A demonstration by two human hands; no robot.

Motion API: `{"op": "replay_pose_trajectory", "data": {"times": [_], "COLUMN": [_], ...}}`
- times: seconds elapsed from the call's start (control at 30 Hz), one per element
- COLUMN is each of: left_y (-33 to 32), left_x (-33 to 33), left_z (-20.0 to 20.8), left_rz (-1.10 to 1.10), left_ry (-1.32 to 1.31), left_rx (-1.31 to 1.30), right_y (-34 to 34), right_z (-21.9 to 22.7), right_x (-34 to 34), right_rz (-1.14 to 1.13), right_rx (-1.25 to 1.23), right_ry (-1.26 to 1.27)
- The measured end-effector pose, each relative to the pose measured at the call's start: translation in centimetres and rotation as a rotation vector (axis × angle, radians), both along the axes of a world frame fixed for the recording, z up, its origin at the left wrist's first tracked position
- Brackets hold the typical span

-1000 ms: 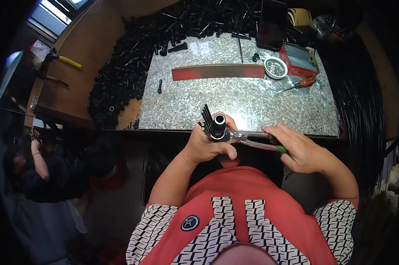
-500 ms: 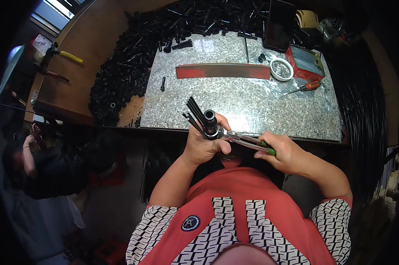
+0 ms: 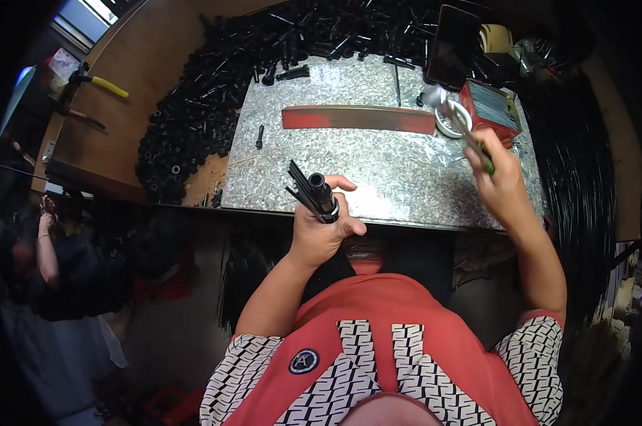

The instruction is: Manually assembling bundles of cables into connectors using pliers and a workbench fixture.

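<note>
My left hand (image 3: pixel 317 238), at the table's near edge, is closed around a black tubular part (image 3: pixel 322 199). Its round hollow end points up, and several thin black strips (image 3: pixel 299 179) fan out beside it. The left thumb and index finger stick out to the right. My right hand (image 3: pixel 503 176) grips green-handled pliers (image 3: pixel 460 125). Their blurred metal head is over the small white bowl (image 3: pixel 449 133) of small shiny pieces. Behind that hand stands a red box (image 3: pixel 483 128) filled with thin grey pieces.
A long red-brown bar (image 3: pixel 360 119) lies across the speckled stone tabletop (image 3: pixel 385 167). Heaped black parts (image 3: pixel 200 106) cover the left and back. A dark flat device (image 3: pixel 452 46) stands behind the bowl. Long black strands (image 3: pixel 584 170) hang at the right. Another person (image 3: pixel 62 255) sits at the left.
My right hand has pulled the pliers away from the black tubular part and moved them up and right to the bowl. My left hand has shifted slightly left, still holding the part.
</note>
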State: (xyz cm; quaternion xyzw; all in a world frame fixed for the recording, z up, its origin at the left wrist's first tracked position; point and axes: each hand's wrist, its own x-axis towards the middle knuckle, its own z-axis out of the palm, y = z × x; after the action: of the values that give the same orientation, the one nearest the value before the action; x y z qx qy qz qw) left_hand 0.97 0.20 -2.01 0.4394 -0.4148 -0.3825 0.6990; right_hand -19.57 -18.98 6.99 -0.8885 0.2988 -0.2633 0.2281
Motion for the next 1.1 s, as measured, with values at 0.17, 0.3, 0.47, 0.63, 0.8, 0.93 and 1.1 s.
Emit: {"op": "replay_pose_trajectory", "data": {"times": [0.17, 0.3, 0.47, 0.63, 0.8, 0.93, 1.1], "left_y": [-0.4, 0.1, -0.4, 0.6, 0.6, 0.5, -0.1], "left_x": [-0.4, -0.7, -2.1, -2.2, -2.3, -2.4, -2.2], "left_z": [0.1, 0.9, 1.4, 2.0, 2.0, 2.0, 2.6], "left_rz": [0.037, 0.077, 0.055, 0.025, 0.021, 0.040, 0.062], "left_ry": [-0.096, -0.255, -0.195, -0.228, -0.244, -0.142, -0.047], "left_rx": [0.010, 0.012, 0.023, 0.066, 0.059, 0.099, 0.040], "right_y": [-6.6, -7.8, -9.9, -9.2, -8.7, -7.8, -5.2], "right_z": [0.7, 0.4, -3.4, -2.9, -2.2, -1.2, -1.1], "right_x": [2.3, 4.7, 5.2, 6.3, 6.1, 5.5, 5.2], "right_rz": [-0.149, -0.121, 0.013, 0.022, -0.019, -0.053, 0.044], "right_rx": [-0.036, -0.157, -0.370, -0.365, -0.326, -0.270, -0.025], "right_ry": [0.346, 0.546, 0.601, 0.607, 0.608, 0.505, 0.032]}}
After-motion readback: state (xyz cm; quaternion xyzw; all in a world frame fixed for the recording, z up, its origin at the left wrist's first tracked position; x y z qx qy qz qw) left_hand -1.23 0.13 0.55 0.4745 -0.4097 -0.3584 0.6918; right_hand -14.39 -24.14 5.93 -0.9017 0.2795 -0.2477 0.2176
